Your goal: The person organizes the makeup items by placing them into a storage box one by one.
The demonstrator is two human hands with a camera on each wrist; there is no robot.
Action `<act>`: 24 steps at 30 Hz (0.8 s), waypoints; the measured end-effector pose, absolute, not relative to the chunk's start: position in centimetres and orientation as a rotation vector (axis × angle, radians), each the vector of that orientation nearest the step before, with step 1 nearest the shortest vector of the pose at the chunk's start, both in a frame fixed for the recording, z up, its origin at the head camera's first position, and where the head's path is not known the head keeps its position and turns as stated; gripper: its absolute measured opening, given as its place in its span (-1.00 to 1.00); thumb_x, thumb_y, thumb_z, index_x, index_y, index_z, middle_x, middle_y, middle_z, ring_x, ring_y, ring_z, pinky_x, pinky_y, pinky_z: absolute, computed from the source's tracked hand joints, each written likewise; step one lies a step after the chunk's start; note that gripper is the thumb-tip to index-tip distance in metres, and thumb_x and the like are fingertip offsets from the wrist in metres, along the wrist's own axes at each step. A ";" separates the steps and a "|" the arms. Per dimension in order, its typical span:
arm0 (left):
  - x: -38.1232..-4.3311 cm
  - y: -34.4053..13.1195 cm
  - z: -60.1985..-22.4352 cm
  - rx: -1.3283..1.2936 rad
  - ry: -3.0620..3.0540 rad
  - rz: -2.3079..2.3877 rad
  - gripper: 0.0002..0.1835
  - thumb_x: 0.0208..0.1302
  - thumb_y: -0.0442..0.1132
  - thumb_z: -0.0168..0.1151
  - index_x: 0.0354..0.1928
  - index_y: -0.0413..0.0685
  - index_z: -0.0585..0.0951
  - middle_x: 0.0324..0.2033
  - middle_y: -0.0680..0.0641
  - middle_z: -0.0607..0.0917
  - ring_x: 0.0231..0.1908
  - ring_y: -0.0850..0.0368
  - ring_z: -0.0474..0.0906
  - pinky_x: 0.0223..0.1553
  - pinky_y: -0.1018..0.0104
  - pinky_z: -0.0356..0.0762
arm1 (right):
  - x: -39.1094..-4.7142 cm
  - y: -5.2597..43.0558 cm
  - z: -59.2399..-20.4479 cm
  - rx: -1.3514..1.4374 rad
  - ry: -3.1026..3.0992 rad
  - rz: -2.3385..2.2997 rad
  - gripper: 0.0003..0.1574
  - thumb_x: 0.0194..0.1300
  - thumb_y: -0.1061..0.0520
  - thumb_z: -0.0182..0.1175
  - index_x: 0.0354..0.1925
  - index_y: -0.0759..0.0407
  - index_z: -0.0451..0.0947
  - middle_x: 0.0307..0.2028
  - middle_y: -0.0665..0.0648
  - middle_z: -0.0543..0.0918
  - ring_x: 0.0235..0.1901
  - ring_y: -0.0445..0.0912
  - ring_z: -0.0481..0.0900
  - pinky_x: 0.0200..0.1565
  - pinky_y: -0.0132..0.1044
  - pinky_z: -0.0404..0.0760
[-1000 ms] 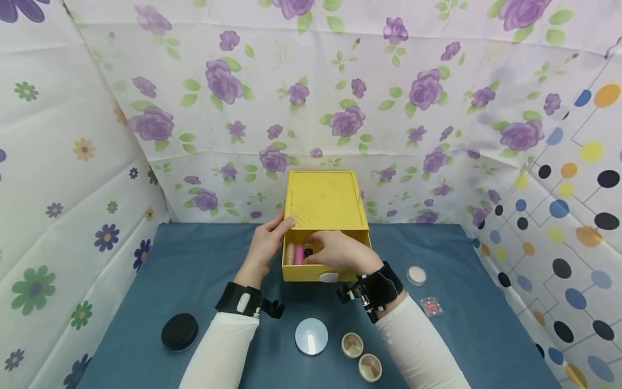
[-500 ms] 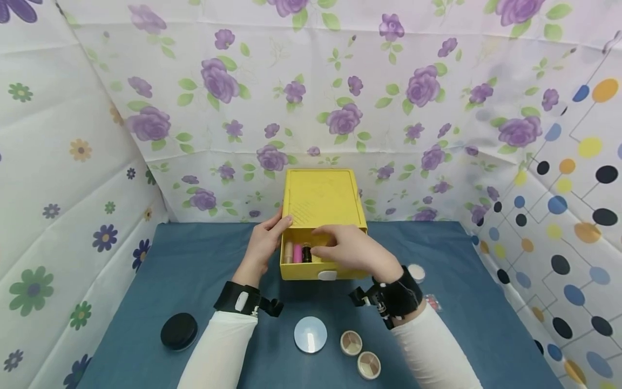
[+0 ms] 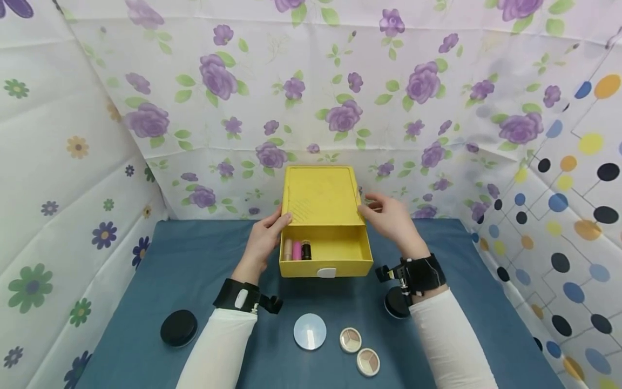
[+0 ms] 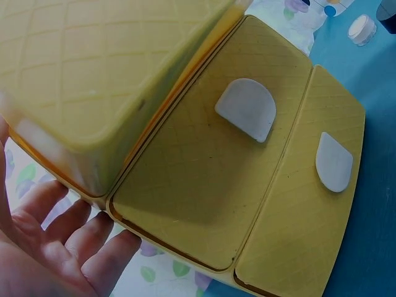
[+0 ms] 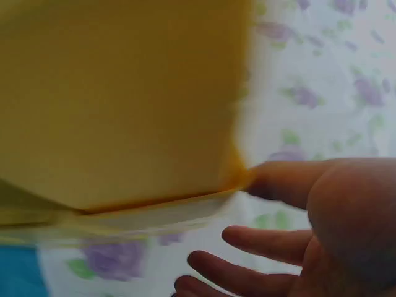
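Observation:
A yellow drawer box stands against the back wall with its top drawer pulled out. At the drawer's left end lie a beige tube, a pink tube and a small black bottle, side by side. My left hand rests along the box's left side, thumb at the top front corner; the left wrist view shows its fingertips against the side edge. On the right, my right hand has its thumb touching the box's side edge, the other fingers spread and holding nothing.
On the blue cloth lie a black round case, a pale blue round case, two three-section palettes and another black round case beneath my right wrist. A small white jar shows in the left wrist view.
My right hand has lifted out of the drawer, leaving the small black bottle there, and moved right to the box's side. The left hand has stayed at the left side.

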State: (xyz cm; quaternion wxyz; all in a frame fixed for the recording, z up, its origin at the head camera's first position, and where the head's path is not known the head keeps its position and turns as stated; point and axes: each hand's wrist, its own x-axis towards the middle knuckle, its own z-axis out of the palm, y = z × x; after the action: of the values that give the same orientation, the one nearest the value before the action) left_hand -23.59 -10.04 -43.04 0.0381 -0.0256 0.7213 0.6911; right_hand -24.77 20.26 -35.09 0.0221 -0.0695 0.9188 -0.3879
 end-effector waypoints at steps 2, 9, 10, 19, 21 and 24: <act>-23.5 -10.0 -43.2 -0.080 2.212 2.114 -0.20 0.09 0.44 0.29 0.38 0.51 0.35 0.43 0.07 0.29 0.32 0.05 0.28 0.27 -0.15 0.36 | -25.3 20.6 -36.3 -0.211 2.702 -1.298 -0.16 0.43 -0.30 0.11 0.47 0.07 0.26 0.24 0.24 0.51 0.14 0.08 0.49 0.08 0.09 0.59; -23.3 -10.1 -43.3 -0.077 2.221 2.115 -0.21 0.08 0.44 0.29 0.38 0.53 0.35 0.42 0.09 0.31 0.31 0.06 0.29 0.26 -0.15 0.38 | -26.4 21.0 -38.6 -0.048 2.266 -1.644 0.09 0.24 -0.38 0.28 0.50 0.12 0.19 0.32 0.20 0.43 0.14 0.05 0.52 0.13 0.06 0.56; -23.3 -10.1 -43.3 -0.071 2.222 2.115 -0.21 0.09 0.44 0.29 0.38 0.53 0.35 0.42 0.09 0.31 0.32 0.06 0.29 0.26 -0.16 0.37 | -26.4 21.1 -38.9 -0.023 2.236 -1.665 0.11 0.22 -0.39 0.29 0.49 0.13 0.20 0.32 0.20 0.43 0.14 0.06 0.52 0.14 0.05 0.56; -23.8 -10.9 -41.8 0.046 2.302 1.957 -0.17 0.15 0.40 0.26 0.44 0.42 0.30 0.43 0.08 0.30 0.30 0.05 0.32 0.20 -0.17 0.44 | -26.0 21.1 -40.1 0.061 2.180 -1.781 0.12 0.17 -0.43 0.30 0.44 0.18 0.28 0.30 0.22 0.45 0.14 0.04 0.53 0.14 -0.01 0.56; -23.9 -11.5 -41.1 0.100 2.340 1.873 -0.18 0.21 0.40 0.21 0.46 0.34 0.29 0.43 0.05 0.30 0.28 0.03 0.35 0.18 -0.15 0.47 | -26.1 21.1 -40.1 0.069 2.187 -1.795 0.13 0.16 -0.45 0.29 0.44 0.18 0.28 0.29 0.24 0.47 0.13 0.04 0.54 0.14 -0.02 0.57; -23.8 -12.8 -40.0 0.154 2.374 1.796 -0.21 0.30 0.39 0.10 0.46 0.19 0.33 0.42 0.01 0.33 0.24 0.02 0.40 0.17 -0.12 0.49 | -26.3 21.1 -40.2 0.088 2.201 -1.796 0.14 0.15 -0.46 0.29 0.44 0.17 0.29 0.27 0.22 0.50 0.10 0.01 0.56 0.11 -0.06 0.59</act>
State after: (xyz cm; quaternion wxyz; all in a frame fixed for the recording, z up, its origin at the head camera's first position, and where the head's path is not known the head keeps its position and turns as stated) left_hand -23.82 -12.85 -39.96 0.0804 0.0516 0.7939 0.6005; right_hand -26.31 21.08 -40.17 0.1491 0.0306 0.7657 -0.6249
